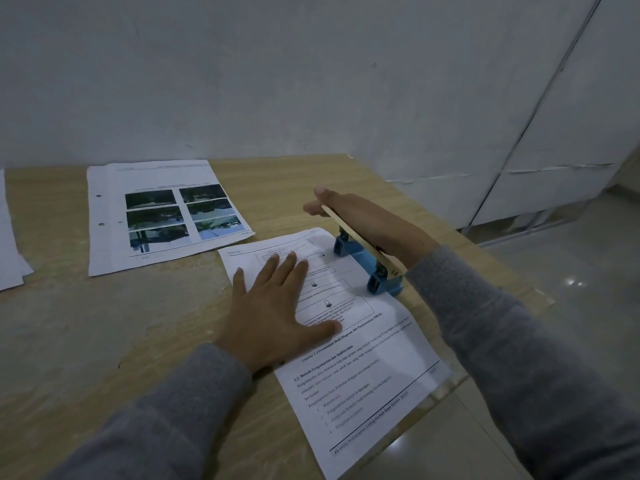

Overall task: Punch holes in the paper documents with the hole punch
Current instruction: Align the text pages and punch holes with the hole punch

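A printed sheet with text and a flow diagram (367,368) lies at the table's right side, its right edge slid into a blue hole punch (375,263) with a pale lever. My right hand (367,223) rests flat on top of the lever, fingers stretched out. My left hand (277,306) lies flat on the sheet with fingers spread, pinning it to the table. A second sheet with several photos (156,216) lies further back; two punched holes show along its left edge.
The wooden table (104,341) ends close to the right of the punch, and the sheet's near corner hangs over that edge. More white paper (10,244) lies at the far left. A grey wall stands behind, tiled floor to the right.
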